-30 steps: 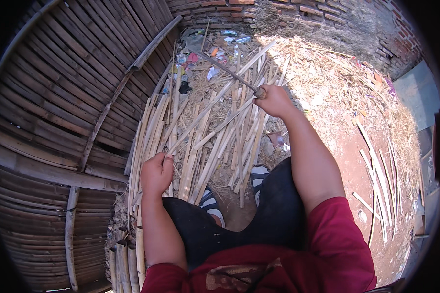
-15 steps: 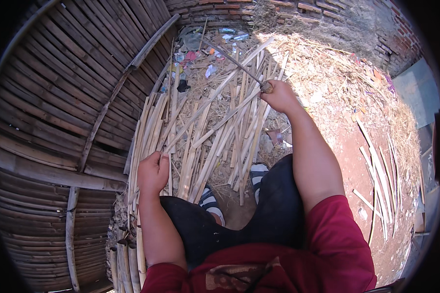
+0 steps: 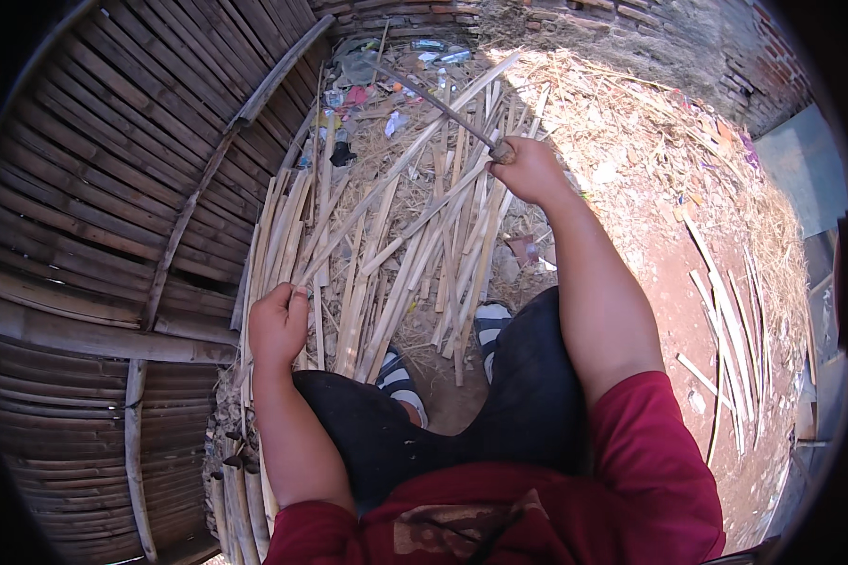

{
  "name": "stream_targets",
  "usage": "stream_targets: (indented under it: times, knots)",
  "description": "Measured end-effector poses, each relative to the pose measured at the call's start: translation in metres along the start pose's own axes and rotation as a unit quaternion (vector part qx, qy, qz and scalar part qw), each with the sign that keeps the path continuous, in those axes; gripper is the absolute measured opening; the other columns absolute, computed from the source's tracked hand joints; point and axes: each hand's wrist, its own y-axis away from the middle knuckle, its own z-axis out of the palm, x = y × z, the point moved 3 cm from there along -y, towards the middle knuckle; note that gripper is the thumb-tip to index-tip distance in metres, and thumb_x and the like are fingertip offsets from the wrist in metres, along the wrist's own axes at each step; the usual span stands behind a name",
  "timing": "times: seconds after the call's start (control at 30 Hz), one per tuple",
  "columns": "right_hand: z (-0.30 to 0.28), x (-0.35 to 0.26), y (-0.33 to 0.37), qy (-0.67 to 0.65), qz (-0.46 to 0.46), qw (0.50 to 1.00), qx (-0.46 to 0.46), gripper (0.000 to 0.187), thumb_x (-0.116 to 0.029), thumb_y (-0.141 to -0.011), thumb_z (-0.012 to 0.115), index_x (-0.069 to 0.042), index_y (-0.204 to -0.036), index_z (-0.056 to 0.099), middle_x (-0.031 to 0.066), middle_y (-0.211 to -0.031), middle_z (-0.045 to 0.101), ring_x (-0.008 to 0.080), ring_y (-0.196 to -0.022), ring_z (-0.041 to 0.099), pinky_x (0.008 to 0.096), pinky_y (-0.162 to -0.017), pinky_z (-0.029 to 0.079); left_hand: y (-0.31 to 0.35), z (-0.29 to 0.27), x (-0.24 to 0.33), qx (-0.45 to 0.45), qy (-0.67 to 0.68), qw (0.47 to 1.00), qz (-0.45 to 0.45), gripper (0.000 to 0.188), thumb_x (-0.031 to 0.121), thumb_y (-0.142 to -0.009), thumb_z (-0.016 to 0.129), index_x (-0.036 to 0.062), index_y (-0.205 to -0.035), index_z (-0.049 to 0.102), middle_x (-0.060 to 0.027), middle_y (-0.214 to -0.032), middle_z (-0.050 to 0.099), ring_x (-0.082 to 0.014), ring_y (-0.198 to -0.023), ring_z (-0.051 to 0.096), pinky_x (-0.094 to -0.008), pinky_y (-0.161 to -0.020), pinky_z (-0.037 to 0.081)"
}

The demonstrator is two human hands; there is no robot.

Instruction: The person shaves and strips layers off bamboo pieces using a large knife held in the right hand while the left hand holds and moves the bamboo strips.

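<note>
My right hand is raised and closed around the handle of a long knife, whose blade points up and to the left over a heap of split bamboo strips. My left hand grips one upright bamboo strip at the left side of the heap, next to the fence. My feet in striped sandals stand at the near end of the strips.
A woven bamboo fence fills the left side. Litter and plastic scraps lie at the far end by a brick wall. Dry straw and loose bamboo slivers cover the red earth on the right.
My right hand has lifted the knife higher and farther away from me. My left hand stays on its strip.
</note>
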Motion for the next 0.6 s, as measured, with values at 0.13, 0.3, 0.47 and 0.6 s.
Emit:
stream_targets:
  times: [0.13, 0.3, 0.47, 0.6]
  knots:
    - [-0.011, -0.014, 0.003, 0.045, -0.048, 0.998, -0.018, 0.041, -0.034, -0.083, 0.077, -0.006, -0.112, 0.074, 0.0223, -0.102, 0.074, 0.0404, -0.1, 0.071, 0.0476, -0.089, 0.056, 0.003, -0.008, 0.002, 0.017, 0.007, 0.999, 0.032, 0.035, 0.028, -0.097, 0.064, -0.0033, -0.081, 0.062, -0.0228, -0.069, 0.058, -0.0372, -0.059, 0.056, -0.0447, -0.059, 0.044]
    - [-0.005, 0.058, -0.013, -0.109, 0.101, 0.987, 0.057, 0.04, -0.035, -0.083, 0.078, -0.007, -0.112, 0.073, 0.0219, -0.105, 0.074, 0.0402, -0.1, 0.071, 0.0463, -0.09, 0.056, 0.004, 0.001, 0.002, -0.019, 0.019, 0.998, 0.05, 0.033, 0.025, -0.098, 0.064, -0.0034, -0.081, 0.062, -0.0211, -0.066, 0.056, -0.0344, -0.058, 0.055, -0.0418, -0.058, 0.044]
    - [-0.014, 0.0, 0.0, -0.031, -0.019, 0.998, 0.053, 0.036, -0.033, -0.085, 0.076, -0.008, -0.11, 0.074, 0.0209, -0.1, 0.074, 0.0403, -0.097, 0.07, 0.0471, -0.087, 0.055, 0.001, -0.005, -0.002, -0.012, 0.06, 0.998, 0.024, 0.03, 0.02, -0.098, 0.063, -0.0038, -0.08, 0.06, -0.0193, -0.064, 0.054, -0.0282, -0.057, 0.049, -0.0396, -0.059, 0.043]
    - [-0.02, 0.008, 0.001, -0.038, -0.002, 0.995, 0.087, 0.033, -0.032, -0.085, 0.077, -0.006, -0.105, 0.073, 0.0191, -0.095, 0.074, 0.0369, -0.09, 0.071, 0.0456, -0.082, 0.054, 0.01, -0.038, -0.001, 0.004, 0.013, 0.999, 0.036, 0.03, 0.018, -0.097, 0.063, -0.0042, -0.078, 0.058, -0.0181, -0.063, 0.052, -0.022, -0.058, 0.043, -0.0382, -0.059, 0.042]
